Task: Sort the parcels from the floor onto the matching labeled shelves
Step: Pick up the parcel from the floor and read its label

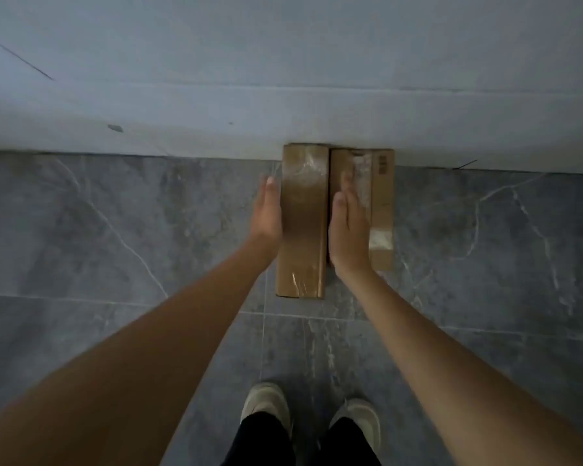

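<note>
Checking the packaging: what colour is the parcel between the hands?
Brown cardboard parcel with clear tape, best in the head view.

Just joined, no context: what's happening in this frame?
A person stands over two cardboard parcels lying side by side on the grey tiled floor against a white wall. The left hand and right hand, palms facing, flank the left parcel, seemingly to grip it. The right parcel lies untouched. No shelves are visible.

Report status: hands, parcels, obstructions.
Left hand and right hand open, flanking long brown cardboard parcel. Second cardboard parcel crowds right hand.
</note>
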Demonstrator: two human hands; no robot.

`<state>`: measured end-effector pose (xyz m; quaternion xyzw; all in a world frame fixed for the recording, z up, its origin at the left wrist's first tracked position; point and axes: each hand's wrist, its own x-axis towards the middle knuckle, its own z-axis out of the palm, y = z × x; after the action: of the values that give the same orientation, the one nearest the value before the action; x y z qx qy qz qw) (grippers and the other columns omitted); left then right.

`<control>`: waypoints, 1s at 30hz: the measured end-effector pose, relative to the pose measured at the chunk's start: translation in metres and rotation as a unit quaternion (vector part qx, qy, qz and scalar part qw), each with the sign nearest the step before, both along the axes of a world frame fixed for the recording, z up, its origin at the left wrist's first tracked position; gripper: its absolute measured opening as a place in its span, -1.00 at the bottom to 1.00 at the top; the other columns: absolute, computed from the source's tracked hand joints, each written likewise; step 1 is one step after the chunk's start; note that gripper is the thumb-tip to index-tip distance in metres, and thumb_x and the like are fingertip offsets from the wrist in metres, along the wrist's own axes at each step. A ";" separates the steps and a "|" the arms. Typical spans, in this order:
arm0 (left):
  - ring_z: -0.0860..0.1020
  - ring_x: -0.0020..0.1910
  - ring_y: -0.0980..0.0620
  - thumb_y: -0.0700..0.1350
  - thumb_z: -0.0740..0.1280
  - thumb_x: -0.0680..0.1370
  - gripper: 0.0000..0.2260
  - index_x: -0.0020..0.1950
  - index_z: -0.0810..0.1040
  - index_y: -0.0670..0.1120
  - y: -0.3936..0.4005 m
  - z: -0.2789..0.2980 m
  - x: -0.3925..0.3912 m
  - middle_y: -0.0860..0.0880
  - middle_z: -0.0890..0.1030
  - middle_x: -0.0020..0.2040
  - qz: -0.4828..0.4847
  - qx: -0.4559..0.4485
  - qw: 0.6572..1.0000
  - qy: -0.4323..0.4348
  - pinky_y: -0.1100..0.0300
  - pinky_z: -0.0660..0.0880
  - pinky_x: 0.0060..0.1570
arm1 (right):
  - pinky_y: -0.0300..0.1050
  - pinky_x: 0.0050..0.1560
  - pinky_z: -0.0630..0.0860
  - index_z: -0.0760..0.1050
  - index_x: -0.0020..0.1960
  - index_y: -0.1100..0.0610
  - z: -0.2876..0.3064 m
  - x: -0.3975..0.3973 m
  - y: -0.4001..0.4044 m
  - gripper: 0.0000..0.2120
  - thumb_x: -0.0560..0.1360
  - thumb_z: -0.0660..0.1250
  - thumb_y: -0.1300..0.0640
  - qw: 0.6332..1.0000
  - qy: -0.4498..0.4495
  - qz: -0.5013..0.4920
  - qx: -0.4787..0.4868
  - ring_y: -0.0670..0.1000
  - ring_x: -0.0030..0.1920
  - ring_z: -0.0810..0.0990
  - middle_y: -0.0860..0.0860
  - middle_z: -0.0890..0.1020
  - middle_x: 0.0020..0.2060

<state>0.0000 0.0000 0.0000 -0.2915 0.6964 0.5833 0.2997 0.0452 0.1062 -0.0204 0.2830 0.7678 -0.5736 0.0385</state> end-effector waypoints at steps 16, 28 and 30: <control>0.39 0.50 -0.10 0.22 -0.09 0.69 -0.42 0.57 0.34 -0.07 -0.002 0.058 0.005 -0.13 0.44 0.51 0.000 0.059 0.997 -0.053 -0.06 0.24 0.55 | -0.33 0.54 0.14 0.13 0.65 0.07 0.059 0.005 -0.036 -0.52 0.74 -0.02 0.13 0.996 0.001 -0.061 -0.070 -0.16 0.58 0.20 -0.04 0.24 0.63; 0.39 0.49 -0.18 0.28 -0.08 0.66 -0.41 0.59 0.29 0.03 0.003 0.335 0.015 -0.16 0.40 0.52 -0.027 0.031 0.998 -0.047 -0.17 0.28 0.51 | -0.63 0.21 0.32 0.19 0.63 0.00 0.350 0.028 -0.020 -0.57 0.76 -0.01 0.12 0.990 0.027 -0.084 -0.107 -0.21 0.47 0.33 -0.19 0.34 0.49; 0.38 0.49 -0.19 0.29 -0.08 0.66 -0.41 0.60 0.28 0.02 0.003 0.402 0.028 -0.16 0.39 0.53 -0.019 0.040 0.998 -0.037 -0.18 0.27 0.51 | -0.43 0.35 0.38 0.20 0.62 -0.04 0.420 0.040 -0.019 -0.57 0.76 0.00 0.10 0.991 0.032 -0.074 -0.108 -0.13 0.51 0.36 -0.16 0.34 0.53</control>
<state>0.0282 0.0025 0.4020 -0.2870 0.6667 0.5934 0.3479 0.0851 0.0873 0.3998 0.3148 0.6790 -0.6632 0.0014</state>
